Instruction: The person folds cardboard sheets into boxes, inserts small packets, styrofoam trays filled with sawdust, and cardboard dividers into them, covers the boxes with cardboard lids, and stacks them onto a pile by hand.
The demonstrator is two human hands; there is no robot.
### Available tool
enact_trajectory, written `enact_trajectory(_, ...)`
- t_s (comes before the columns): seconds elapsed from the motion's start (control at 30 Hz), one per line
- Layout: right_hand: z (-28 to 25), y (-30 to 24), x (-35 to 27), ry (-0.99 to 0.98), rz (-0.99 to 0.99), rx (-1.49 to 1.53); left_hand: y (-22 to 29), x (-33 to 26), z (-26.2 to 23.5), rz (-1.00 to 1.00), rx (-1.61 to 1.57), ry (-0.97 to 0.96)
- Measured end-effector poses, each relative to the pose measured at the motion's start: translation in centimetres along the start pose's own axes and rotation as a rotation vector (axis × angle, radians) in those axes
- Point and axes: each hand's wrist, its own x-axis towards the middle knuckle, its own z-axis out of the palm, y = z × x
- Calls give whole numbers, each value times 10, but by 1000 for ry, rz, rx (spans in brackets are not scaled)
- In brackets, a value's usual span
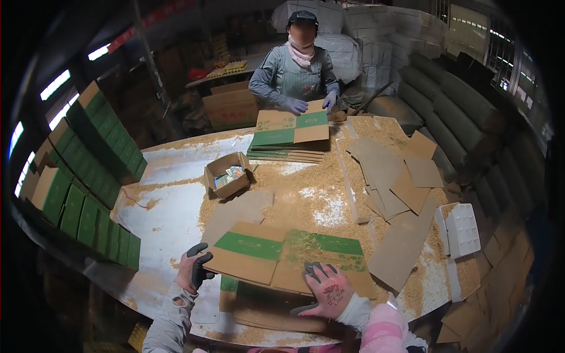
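Note:
In front of me a flattened cardboard box [250, 267], brown with green panels, is tilted above more flat boxes [259, 320]. My left hand [193, 267], in a pink and dark-grey glove, has bent fingers at its left corner. My right hand [331, 289], gloved alike, grips its near edge. The fingers rest on top and the thumb stands apart below the edge. Across the table, a co-worker [303, 65] in purple gloves has both hands on a stack of similar flat boxes [273, 138].
A small open carton [229, 182] with packets stands beyond my box. Rows of green boxes [88, 217] line the left side. Loose cardboard sheets [391, 182] and a white moulded tray [462, 229] lie to the right. Husk-like bits are scattered over the white tabletop [165, 217].

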Motion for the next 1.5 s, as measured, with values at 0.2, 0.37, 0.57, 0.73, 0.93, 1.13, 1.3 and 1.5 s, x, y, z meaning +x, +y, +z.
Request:
enact_trajectory(0.2, -35, 29, 34, 80, -87, -236, -2, 32, -34, -97, 824, -669)
enact_trajectory(0.37, -6, 28, 57, -250, 23, -259, 6, 54, 40, 64, 937, -1286)
enact_trajectory(0.57, -4, -10, -27, 219, -117, -328, 38, 26, 64, 459, 1237, -902)
enact_trajectory(0.73, -54, 53, -16, -53, -372, 0, 43, 74, 69, 827, 1373, -279)
enact_trajectory(0.93, 96, 83, -35, -620, 5, 328, -32, 57, 224, 1637, 809, -1275)
enact_trajectory(1.13, 1, 60, -85, -77, 181, 765, -124, 107, 238, 1179, 913, -1507)
enact_trajectory(1.3, 88, 78, -83, 517, 957, 1155, -16, 94, 252, 594, 705, -1710)
enact_trajectory(1.5, 85, 70, -83, 621, 911, 595, -7, 115, 160, 568, 396, -494)
